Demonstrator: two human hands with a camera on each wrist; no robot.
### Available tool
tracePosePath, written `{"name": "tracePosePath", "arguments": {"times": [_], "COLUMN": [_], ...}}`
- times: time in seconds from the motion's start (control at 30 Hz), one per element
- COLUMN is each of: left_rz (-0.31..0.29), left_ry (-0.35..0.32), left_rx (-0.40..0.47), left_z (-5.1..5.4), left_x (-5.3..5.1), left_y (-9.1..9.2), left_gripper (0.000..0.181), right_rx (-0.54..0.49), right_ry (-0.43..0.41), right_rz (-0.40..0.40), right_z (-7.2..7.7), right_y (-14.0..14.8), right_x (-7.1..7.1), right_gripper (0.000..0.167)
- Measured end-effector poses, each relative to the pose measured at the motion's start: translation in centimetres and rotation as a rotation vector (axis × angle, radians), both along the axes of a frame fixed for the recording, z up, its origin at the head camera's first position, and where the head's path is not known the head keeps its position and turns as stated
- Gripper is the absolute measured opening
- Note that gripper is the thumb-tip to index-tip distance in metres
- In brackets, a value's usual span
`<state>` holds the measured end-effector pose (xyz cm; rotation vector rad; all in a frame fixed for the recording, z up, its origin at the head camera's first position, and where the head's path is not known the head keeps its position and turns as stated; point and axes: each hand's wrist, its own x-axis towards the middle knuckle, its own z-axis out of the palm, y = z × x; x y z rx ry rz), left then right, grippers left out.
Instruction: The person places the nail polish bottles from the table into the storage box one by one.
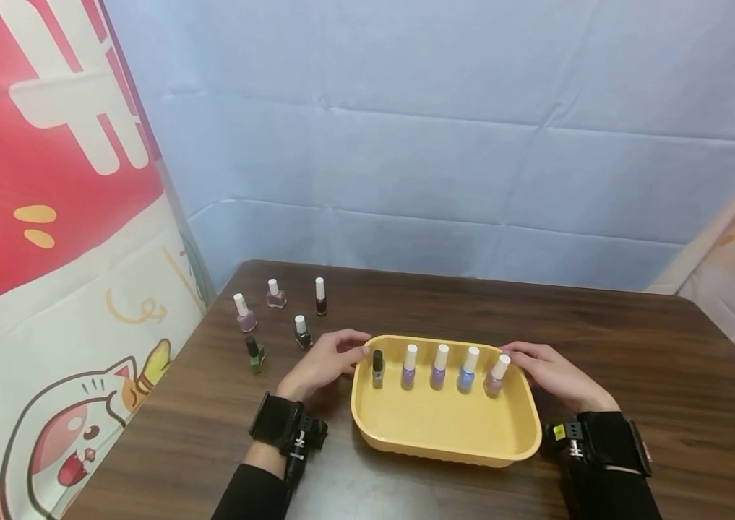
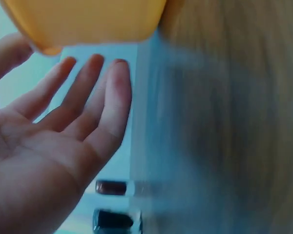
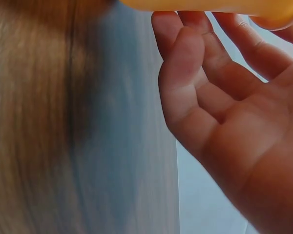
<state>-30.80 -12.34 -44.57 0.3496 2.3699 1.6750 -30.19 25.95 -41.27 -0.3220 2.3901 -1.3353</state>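
Note:
A yellow tray [image 1: 445, 430] bears a row of nail polish bottles along its far side. A black-capped bottle [image 1: 377, 370] stands leftmost; white-capped ones follow, including a blue bottle [image 1: 467, 370] and a pinkish bottle [image 1: 496, 375] at the right end. My left hand [image 1: 324, 361] is at the tray's far left corner, thumb by the rim; in the left wrist view its fingers extend loosely just short of the yellow wall. At the far right corner, my right hand [image 1: 556, 374] holds the tray, with bent fingertips against the wall and thumb near the rim, partly out of view.
Left of the tray, several more polish bottles stand on the dark wooden table [image 1: 601, 325]: a green bottle [image 1: 254, 354], a purple bottle [image 1: 245, 314], a mauve bottle [image 1: 276, 295], a dark bottle [image 1: 321, 297] and a blackish bottle [image 1: 303, 332]. A pale blue cloth [image 1: 439, 144] hangs behind.

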Motion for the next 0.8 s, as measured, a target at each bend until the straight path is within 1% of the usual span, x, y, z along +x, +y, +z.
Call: {"name": "tracePosePath", "arguments": {"times": [0.07, 0.1, 0.2, 0.23, 0.3, 0.33, 0.4, 0.47, 0.5, 0.57, 0.7, 0.8], "left_rz": [0.065, 0.116, 0.313, 0.387, 0.537, 0.605, 0.719, 0.802, 0.828, 0.853, 0.851, 0.833], "left_ry": [0.058, 0.096, 0.222, 0.256, 0.301, 0.312, 0.316, 0.296, 0.286, 0.268, 0.23, 0.18], "left_rx": [0.006, 0.001, 0.012, 0.022, 0.036, 0.051, 0.077, 0.088, 0.091, 0.091, 0.076, 0.054], "left_z": [0.2, 0.3, 0.5, 0.5, 0.7, 0.7, 0.6, 0.4, 0.4, 0.2, 0.0, 0.0], "left_x": [-0.1, -0.2, -0.4, -0.5, -0.5, -0.6, -0.7, -0.8, -0.8, -0.9, -0.9, -0.9], "left_y": [-0.4, -0.6, -1.4, -1.6, -2.1, -2.4, -2.8, -3.3, -3.4, -3.7, -3.9, -4.0], "left_gripper": [0.033, 0.031, 0.026, 0.025, 0.023, 0.023, 0.024, 0.026, 0.027, 0.03, 0.037, 0.04], "right_rx": [0.004, 0.005, 0.013, 0.015, 0.019, 0.019, 0.019, 0.021, 0.021, 0.021, 0.022, 0.025], "right_ry": [0.002, 0.003, 0.005, 0.005, 0.008, 0.008, 0.008, 0.013, 0.013, 0.015, 0.015, 0.019], "right_rz": [0.0, -0.001, -0.004, -0.005, -0.005, -0.004, -0.001, 0.005, 0.006, 0.009, 0.01, 0.014], "right_z": [0.0, 0.0, -0.1, 0.0, 0.0, 0.0, 0.1, 0.1, 0.1, 0.0, 0.0, 0.0], "right_y": [0.0, 0.0, -0.1, -0.2, -0.2, -0.2, -0.1, -0.1, -0.1, -0.1, 0.0, 0.0], "right_x": [-0.1, -0.1, -0.2, -0.2, -0.1, -0.1, -0.1, -0.1, -0.1, -0.1, -0.1, -0.1], "right_gripper": [0.047, 0.046, 0.046, 0.045, 0.045, 0.045, 0.045, 0.045, 0.045, 0.045, 0.045, 0.045]}}
